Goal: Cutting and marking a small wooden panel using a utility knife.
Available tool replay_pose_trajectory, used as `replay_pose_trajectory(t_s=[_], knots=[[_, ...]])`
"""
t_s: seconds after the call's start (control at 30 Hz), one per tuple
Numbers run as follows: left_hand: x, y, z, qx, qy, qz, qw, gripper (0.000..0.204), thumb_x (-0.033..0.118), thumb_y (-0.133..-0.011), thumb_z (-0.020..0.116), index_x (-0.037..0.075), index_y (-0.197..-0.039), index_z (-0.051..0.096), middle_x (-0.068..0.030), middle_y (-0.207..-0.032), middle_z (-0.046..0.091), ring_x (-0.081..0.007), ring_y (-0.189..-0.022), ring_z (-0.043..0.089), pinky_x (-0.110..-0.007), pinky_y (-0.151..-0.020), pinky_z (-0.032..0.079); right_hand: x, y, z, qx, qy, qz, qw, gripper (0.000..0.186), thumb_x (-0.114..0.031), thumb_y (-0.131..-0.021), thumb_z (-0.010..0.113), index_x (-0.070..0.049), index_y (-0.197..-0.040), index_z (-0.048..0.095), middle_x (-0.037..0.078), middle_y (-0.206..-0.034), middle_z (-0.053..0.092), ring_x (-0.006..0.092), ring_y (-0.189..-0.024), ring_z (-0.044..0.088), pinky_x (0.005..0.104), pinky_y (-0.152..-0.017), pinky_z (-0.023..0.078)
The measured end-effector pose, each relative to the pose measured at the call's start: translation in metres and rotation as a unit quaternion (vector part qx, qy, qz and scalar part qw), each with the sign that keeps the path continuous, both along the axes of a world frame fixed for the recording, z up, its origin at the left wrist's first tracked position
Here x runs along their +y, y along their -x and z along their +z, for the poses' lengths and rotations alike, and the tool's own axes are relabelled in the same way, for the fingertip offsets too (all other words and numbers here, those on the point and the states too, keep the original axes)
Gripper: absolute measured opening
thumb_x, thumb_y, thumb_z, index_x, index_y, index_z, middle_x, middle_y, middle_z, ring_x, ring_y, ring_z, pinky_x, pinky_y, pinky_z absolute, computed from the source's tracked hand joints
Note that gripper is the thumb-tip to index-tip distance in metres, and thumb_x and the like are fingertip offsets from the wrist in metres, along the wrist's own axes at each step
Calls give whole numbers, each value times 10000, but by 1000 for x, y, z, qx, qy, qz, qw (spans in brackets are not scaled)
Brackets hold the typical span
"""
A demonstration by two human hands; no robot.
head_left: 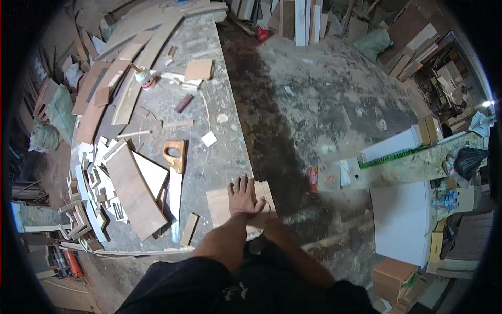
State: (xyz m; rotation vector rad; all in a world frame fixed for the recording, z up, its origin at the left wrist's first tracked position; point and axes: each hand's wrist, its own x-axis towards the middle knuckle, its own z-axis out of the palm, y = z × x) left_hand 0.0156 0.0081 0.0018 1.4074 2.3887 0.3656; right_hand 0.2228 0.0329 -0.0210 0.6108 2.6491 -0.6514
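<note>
At the tabletop [222,157] near right corner, a wooden panel [219,207] is apparently steadied under the flat, spread left hand [242,199], the right hand [270,226] finger state cannot be told, and firm pressure seems needed next.

Qty: 1 saw [175,180], 1 jar [146,80] w/ 1 stick [136,68], 1 dk-red block [183,103], 1 loose wht square [208,138], 1 blk bag [467,163]. Hands: 2, L hand [243,200] + R hand [272,225], mostly hid. Panels [218,204] under L: 1 or 2, can't tell. Offcuts [101,198]: lots, can't ct.

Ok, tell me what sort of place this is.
Probably a woodworking shop: a handsaw lies on the workbench among wood pieces, and boards stand at the far end.
</note>
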Motion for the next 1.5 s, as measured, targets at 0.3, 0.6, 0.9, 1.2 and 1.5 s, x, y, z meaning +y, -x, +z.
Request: replay_pose_trajectory(t_s=[0.3, 0.6, 0.9, 1.2, 1.5], knots=[[-8, 2, -6, 36, -64, 26, 997, 871, 612, -844, 506, 59, -1510, 410, -222, -1580, 376, -416, -1455, 334, -649, -1203, 122, 2, 28, 96, -46, 46, -313, 948, 299, -162, -963, 493, 33, -1117, 660, 326, -988, 691, 494, -938, 685, 572, -812, 546], [-10, -11, 12, 75, -88, 23, 993, 811, 592, -887, 522, 97, -1521, 413, -228, -1554, 393, -449, -1462, 306, -718, -1184, 75, 42, 55, 103, -37, 30, -266, 963, 277, -124, -889, 532, 26, -1016, 728, 303, -1068, 704, 471, -1035, 688, 542, -910, 552], [-22, -21, 9, 76, -6, 49, 996, 795, 608, -923, 488, 205, -1587, 320, -244, -1645, 231, -488, -1519, 168, -738, -1170, 56, 72, 93, 101, -133, 50, -167, 976, 321, -153, -898, 562, -22, -1131, 739, 252, -1198, 690, 407, -1088, 695, 498, -922, 557], [-41, -23, 5, 85, -1, 1, 996, 885, 660, -870, 489, 215, -1609, 287, -204, -1676, 199, -441, -1543, 157, -694, -1202, 26, 59, 90, 98, -176, 85, -65, 979, 265, -106, -890, 547, 53, -943, 752, 265, -947, 734, 342, -843, 756, 477, -667, 591], [-43, -17, 4, 32, 23, 23, 999, 951, 680, -860, 487, 170, -1622, 234, -174, -1688, 176, -403, -1559, 117, -666, -1215, 8, 5, 47, 105, -75, 98, -218, 968, 236, -177, -889, 592, -6, -982, 727, 225, -1037, 730, 392, -988, 716, 530, -846, 555]])
